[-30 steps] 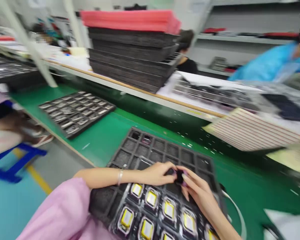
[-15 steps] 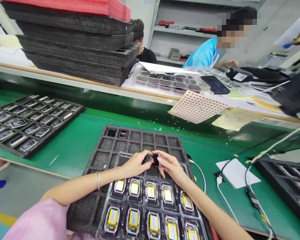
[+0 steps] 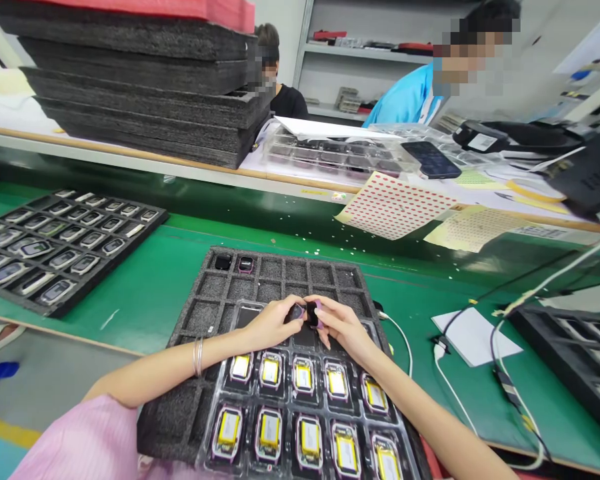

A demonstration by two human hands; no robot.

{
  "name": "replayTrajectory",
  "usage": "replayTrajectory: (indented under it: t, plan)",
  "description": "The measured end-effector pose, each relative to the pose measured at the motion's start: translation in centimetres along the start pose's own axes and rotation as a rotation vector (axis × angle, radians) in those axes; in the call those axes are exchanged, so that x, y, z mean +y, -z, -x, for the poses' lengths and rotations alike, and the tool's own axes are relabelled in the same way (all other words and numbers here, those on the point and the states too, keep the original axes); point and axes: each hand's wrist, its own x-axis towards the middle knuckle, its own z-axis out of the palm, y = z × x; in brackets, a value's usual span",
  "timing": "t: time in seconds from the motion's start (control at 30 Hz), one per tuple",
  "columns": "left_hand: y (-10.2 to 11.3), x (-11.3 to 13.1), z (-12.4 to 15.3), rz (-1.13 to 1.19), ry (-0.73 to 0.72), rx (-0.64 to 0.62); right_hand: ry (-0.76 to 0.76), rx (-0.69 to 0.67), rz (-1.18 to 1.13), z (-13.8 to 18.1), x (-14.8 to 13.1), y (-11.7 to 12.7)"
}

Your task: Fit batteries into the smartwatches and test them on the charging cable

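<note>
My left hand is closed round a small dark watch body. In the fingers of my right hand is a second small piece, a purple-edged dark watch part. The two pieces are close together, their near edges almost meeting; whether they touch cannot be made out. Both hands are above the far part of a clear plastic tray. Its nearer pockets hold several pink-rimmed watch cases with yellow-edged batteries. Beneath lies a black foam tray, with a black watch body and a purple-rimmed one in its far left pockets.
Another foam tray of watch cases lies left, and a dark tray right. White paper and cables are nearby. Stacked foam trays and a phone rest on the shelf, with two people behind.
The camera view has shifted slightly. Both hands keep nearly the same place and hold on the two pieces, with only a slight shift of the fingers.
</note>
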Motion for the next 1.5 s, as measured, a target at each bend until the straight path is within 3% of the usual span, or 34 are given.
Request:
replayTrajectory:
  t: [0.3,0.43,0.53,0.63,0.8,0.93,1.23,1.33,1.43,1.5]
  plan:
    - [0.2,0.3,0.0,-0.017,-0.018,0.005,0.025,0.012,-0.002,-0.2,0.2,0.0]
    - [2.2,0.6,-1.4,-0.114,-0.044,0.121,0.1,0.007,-0.032,-1.8,-0.9,0.2]
    - [4.1,-0.2,-3.5,-0.283,-0.055,0.203,0.174,-0.038,0.18,-4.4,-2.1,0.8]
    - [5.4,-2.0,-5.6,-0.453,-0.026,0.194,0.245,-0.011,0.443,-7.6,-2.7,1.3]
    - [5.7,-4.6,-6.9,-0.57,0.022,0.216,0.324,0.068,0.762,-11.3,-2.2,1.7]
    - [5.6,-5.1,-6.6,-0.715,0.049,0.224,0.402,0.164,1.056,-12.3,-1.7,1.8]
    - [6.8,-4.3,-5.3,-0.954,0.042,0.159,0.412,0.147,1.529,-9.9,-2.4,1.9]
    - [8.8,-4.6,-4.0,-1.002,0.124,0.221,0.323,0.267,1.596,-7.8,-4.1,4.6]
    - [11.5,-5.4,-2.2,-1.046,0.268,0.335,0.164,0.443,1.627,-4.7,-5.5,9.0]
    - [12.9,-6.2,-1.0,-1.049,0.33,0.357,0.009,0.485,1.632,-2.4,-5.5,12.0]
